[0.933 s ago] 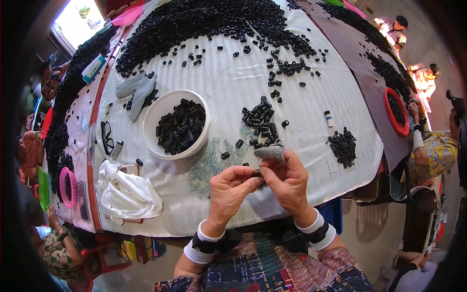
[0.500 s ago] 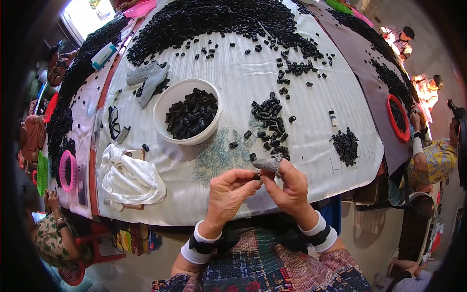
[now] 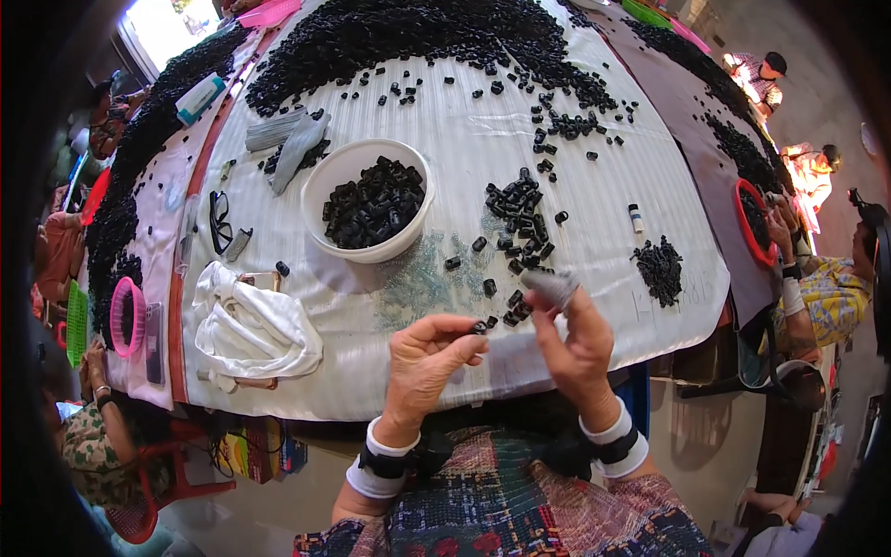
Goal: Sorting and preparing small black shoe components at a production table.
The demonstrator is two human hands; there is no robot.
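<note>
The left hand [image 3: 422,362] pinches a black cylinder [image 3: 480,328], the blurred right hand [image 3: 577,351] shows no readable grip, and the white bowl [image 3: 380,253] at eleven o'clock already holds many, while a big heap [image 3: 399,46] at twelve o'clock remains on the desk [image 3: 445,121].

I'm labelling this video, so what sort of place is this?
Probably a shared workshop for small parts. A large heap of black pieces covers the far end of the table, a white bowl holds more, and a person in yellow is at the next table by a red basket.
</note>
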